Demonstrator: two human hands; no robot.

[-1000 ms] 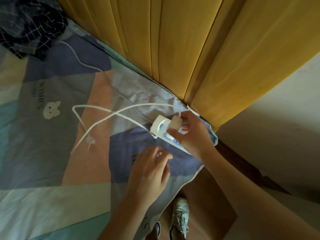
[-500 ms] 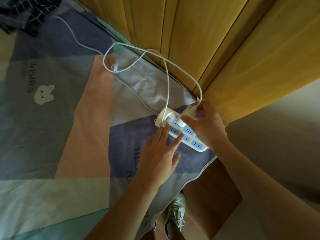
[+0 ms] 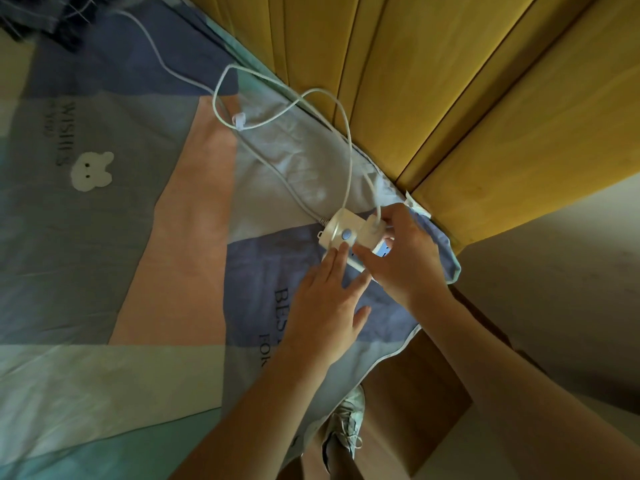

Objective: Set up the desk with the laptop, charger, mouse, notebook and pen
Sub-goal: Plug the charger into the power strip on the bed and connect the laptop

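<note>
A white power strip (image 3: pixel 337 232) with a blue button lies on the bed corner. My right hand (image 3: pixel 403 254) grips the white charger plug (image 3: pixel 372 233) and holds it against the strip's sockets. My left hand (image 3: pixel 325 306) lies flat on the sheet with fingers spread, fingertips pressing the strip's near edge. The charger's thin white cable (image 3: pixel 277 116) loops across the sheet toward the headboard. A thicker strip cord (image 3: pixel 277 171) runs up and left. Laptop, mouse, notebook and pen are out of view.
A patchwork bedsheet (image 3: pixel 121 237) with a rabbit print covers the bed. A yellow padded headboard (image 3: pixel 433 81) rises behind. Dark checked cloth (image 3: pixel 41 19) lies at the top left. Brown floor (image 3: pixel 415 393) and my shoe (image 3: pixel 343 434) show below the bed corner.
My right hand brought the plug down onto the power strip. My left hand slid forward onto the strip's edge. The cable loop swung from the sheet's middle toward the headboard.
</note>
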